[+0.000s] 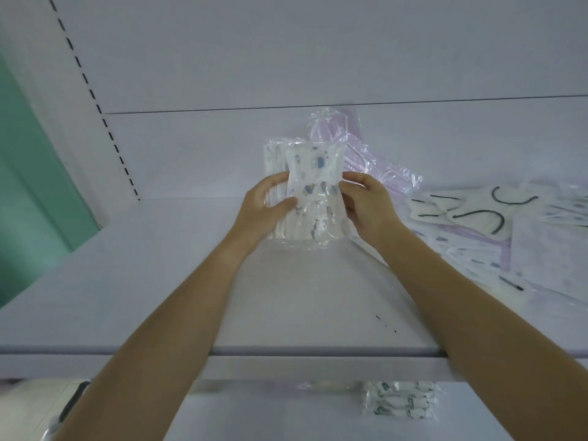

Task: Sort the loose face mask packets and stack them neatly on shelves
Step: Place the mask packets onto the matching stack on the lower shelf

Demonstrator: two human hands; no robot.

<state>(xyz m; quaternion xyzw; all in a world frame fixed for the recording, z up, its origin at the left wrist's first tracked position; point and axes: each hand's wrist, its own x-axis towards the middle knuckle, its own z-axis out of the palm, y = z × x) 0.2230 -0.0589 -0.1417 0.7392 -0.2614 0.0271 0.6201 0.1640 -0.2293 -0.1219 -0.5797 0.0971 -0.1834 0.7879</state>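
Note:
A clear packet of white masks with small blue prints [315,189] lies on top of a small stack of similar packets [275,160] on the white shelf [159,281]. My left hand [264,208] grips the packet's left edge, thumb on top. My right hand [366,203] pinches its right edge. Behind the stack lies a packet of pale purple masks [366,154], partly hidden. To the right, a loose heap of packets [496,230] spreads over the shelf, some with black ear loops.
The shelf's back panel [286,58] rises just behind the stack. A slotted upright [95,100] and a green wall [28,173] are on the left. On the lower shelf a stack of green-printed packets [401,401] shows below the front edge [286,353].

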